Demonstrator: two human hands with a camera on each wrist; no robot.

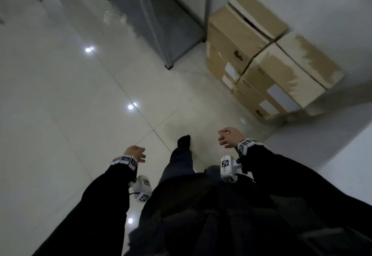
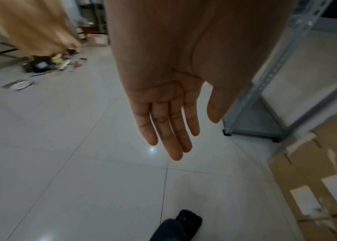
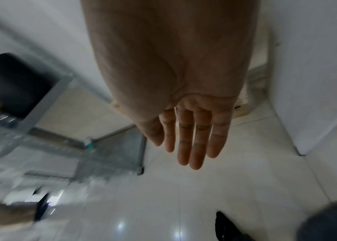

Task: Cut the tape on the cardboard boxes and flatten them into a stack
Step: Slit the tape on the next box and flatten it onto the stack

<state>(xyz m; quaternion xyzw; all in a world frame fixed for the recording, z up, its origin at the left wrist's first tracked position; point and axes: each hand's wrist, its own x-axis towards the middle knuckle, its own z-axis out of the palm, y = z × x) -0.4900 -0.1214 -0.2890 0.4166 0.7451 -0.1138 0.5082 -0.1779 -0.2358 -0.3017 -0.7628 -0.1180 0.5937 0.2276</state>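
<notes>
- Left hand (image 1: 134,152) and right hand (image 1: 229,136) hang empty, fingers loose.
- Boxes (image 1: 261,54) stand stacked by the wall, ahead right.
- Best approach squarely; find a cutter first.

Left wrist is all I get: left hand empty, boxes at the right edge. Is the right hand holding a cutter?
Observer: No. The right hand holds nothing.
Operator: How are the boxes laid out?
Observer: The boxes stand in two stacks side by side, just right of the rack.
Operator: Any already open?
Observer: The top box of the stack nearer the rack shows a dark gap along its top seam. The other stack's top looks closed.
</notes>
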